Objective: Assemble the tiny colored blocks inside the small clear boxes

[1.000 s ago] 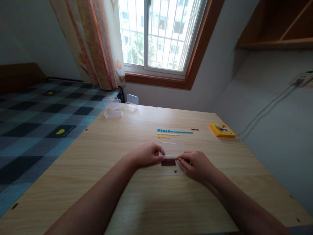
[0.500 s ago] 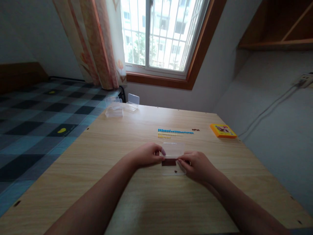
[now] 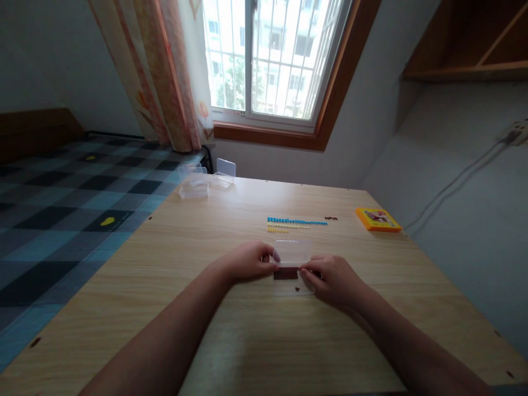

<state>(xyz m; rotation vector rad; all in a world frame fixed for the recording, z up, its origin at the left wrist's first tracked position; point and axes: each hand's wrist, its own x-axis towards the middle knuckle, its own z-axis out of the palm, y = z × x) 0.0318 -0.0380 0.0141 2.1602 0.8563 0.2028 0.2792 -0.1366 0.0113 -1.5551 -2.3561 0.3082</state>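
Note:
A clear plastic box lies with its lid up in front of me. Inside it is a dark brown block of closely packed small pieces, and a loose brown piece lies nearer to me in the box. My left hand pinches the box's left side, thumb and fingers closed on the edge. At the right end of the brown block, my right hand has its thumb and forefinger pressed together; whatever is between them is too small to make out. Its other fingers curl by the box's right side.
Beyond the box lie rows of small blue pieces, pale and yellow pieces and several brown pieces. A yellow-orange box sits at the table's right edge. Clear open boxes stand at the far left corner, beside a checked bed.
The view has shifted very slightly. Both hands stay at the clear box in nearly the same pose, and the pieces lie as before.

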